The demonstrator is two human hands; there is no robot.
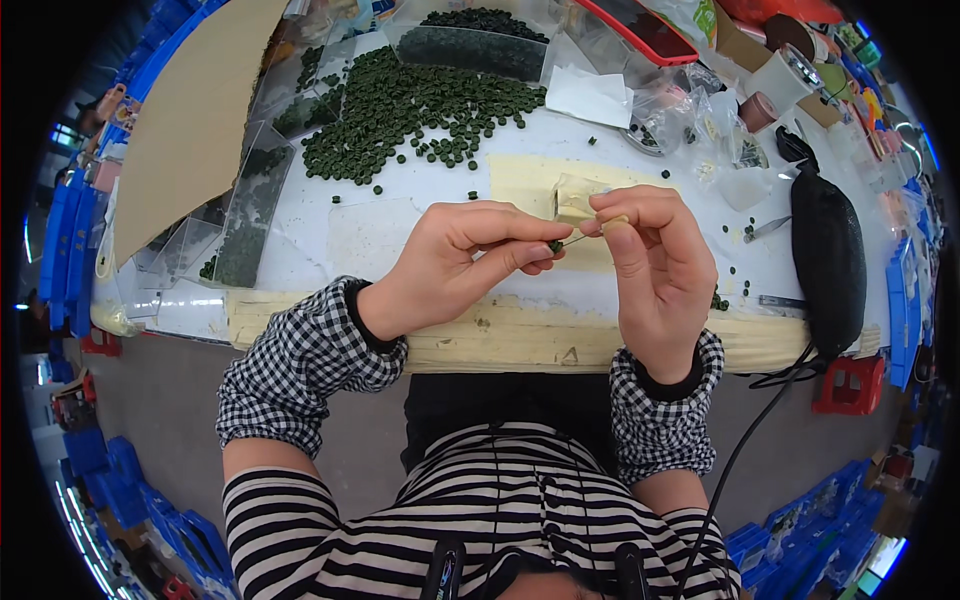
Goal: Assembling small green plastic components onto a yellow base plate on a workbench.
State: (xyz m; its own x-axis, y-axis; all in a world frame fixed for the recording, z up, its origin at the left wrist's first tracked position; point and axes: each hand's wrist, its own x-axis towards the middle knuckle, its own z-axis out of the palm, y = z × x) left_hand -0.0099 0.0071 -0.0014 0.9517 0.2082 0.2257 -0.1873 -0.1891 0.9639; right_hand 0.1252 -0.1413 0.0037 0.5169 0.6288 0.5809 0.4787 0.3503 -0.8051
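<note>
My left hand (455,262) is closed in a pinch on a small dark green ring-like piece (556,246), held over the front of the table. Between the thumb and fingertips of my right hand (662,265) is a thin needle-like rod (574,240), whose other end meets the green piece. Whether the rod passes into the piece cannot be made out. Just beyond my fingertips stands a cream tape-wrapped block (580,198) on a pale yellow patch (515,178) of the table. A big spread of similar green pieces (400,110) lies farther back.
Clear trays (255,195) with green pieces and a cardboard sheet (195,110) are at the left. Farther right are a white tissue (588,95), a red-edged phone (645,30), plastic bags (700,110), tweezers (768,228) and a black pouch (828,260) with a cable.
</note>
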